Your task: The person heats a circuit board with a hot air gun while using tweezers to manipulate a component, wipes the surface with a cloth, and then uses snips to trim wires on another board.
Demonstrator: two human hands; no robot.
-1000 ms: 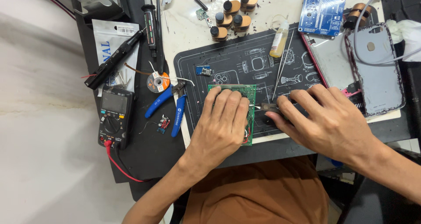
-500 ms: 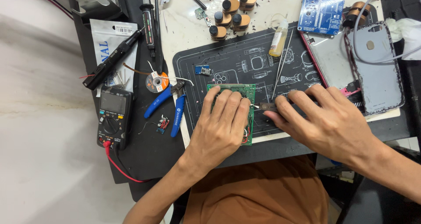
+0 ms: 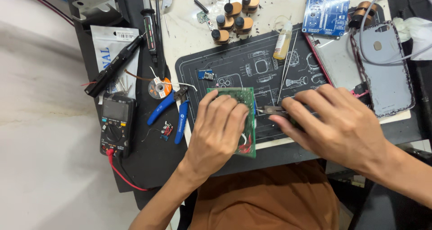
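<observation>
R hand (image 3: 335, 124) shifted slightly left, tool tip (image 3: 265, 109) closer to green board (image 3: 246, 122).

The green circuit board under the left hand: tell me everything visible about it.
The green circuit board is a long rectangular board lying flat on the dark work mat, long side running away from the person. The left hand rests palm-down over its left part, hiding most of it. Red markings or wires show near its front end. The right hand holds a small metal-tipped tool against its right edge.
</observation>
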